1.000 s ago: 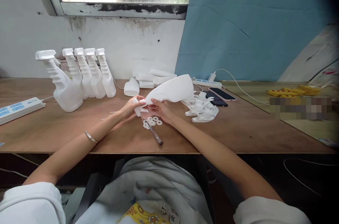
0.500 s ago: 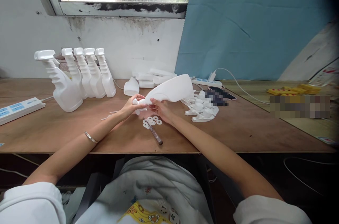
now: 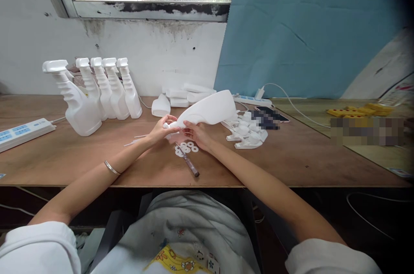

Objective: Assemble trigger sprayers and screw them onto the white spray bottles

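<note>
A white spray bottle (image 3: 210,108) is held tilted above the table, its base up to the right and its neck down to the left. My left hand (image 3: 161,129) is closed around the white trigger sprayer head (image 3: 167,126) at the neck end, which the fingers partly cover. My right hand (image 3: 196,133) grips the bottle near its neck, thumb on the near side. Below the hands lie several white ring washers (image 3: 183,149), with a screwdriver (image 3: 191,165) resting among them. Thin white tubes (image 3: 136,140) lie beside my left wrist.
Several assembled spray bottles (image 3: 77,105) stand at the back left beside a power strip (image 3: 26,133). White bottles (image 3: 187,95) lie by the wall. A pile of trigger sprayer heads (image 3: 247,131) is right of my hands, with phones (image 3: 271,114) behind.
My left hand has turned the sprayer head at the bottle's neck, so less of it shows below the fingers. The bottle and my right hand stay nearly in place.
</note>
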### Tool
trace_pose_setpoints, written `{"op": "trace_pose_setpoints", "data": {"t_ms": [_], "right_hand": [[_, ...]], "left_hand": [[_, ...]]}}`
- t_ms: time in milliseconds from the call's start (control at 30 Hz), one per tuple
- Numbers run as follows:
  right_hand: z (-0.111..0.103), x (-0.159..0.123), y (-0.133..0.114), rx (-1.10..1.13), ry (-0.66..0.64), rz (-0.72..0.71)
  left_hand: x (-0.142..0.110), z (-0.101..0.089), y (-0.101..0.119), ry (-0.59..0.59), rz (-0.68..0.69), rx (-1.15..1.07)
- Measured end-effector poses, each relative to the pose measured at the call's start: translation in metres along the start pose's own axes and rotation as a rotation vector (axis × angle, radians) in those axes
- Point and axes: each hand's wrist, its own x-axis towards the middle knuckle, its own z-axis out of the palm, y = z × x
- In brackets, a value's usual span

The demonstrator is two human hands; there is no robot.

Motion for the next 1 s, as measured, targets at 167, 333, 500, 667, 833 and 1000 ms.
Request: {"op": "trace_pose_setpoints", "data": {"t_ms": [167,333,500,667,833,1000], "right_hand": [[0.0009,0.0004,-0.0001,-0.003,-0.001,0.010],[0.0030,-0.0024,-0.0015,-0.007,-0.015,0.006],[0.0023,-0.0018,-0.0014,0.008,-0.002,0.005],[0.0005,0.0001,-0.0009,-0.014,0.011,-0.006],[0.0011,0.0005,-0.0012,-0.001,0.029,-0.014],[0.0015,0.0004,-0.0005,0.003,0.041,-0.004]], "left_hand": [[-0.0001,0.0016,0.0019,0.017,-0.066,-0.029],[0.0004,0.0040,0.0042,0.000,-0.121,-0.138],[-0.0010,0.0024,0.0043,0.006,-0.076,-0.073],[-0.0014,0.0001,0.0010,0.061,0.016,0.064],[-0.0010,0.0011,-0.0030,0.099,0.144,0.189],[-0.0041,0.0028,-0.0011,0.163,0.265,0.352]]}}
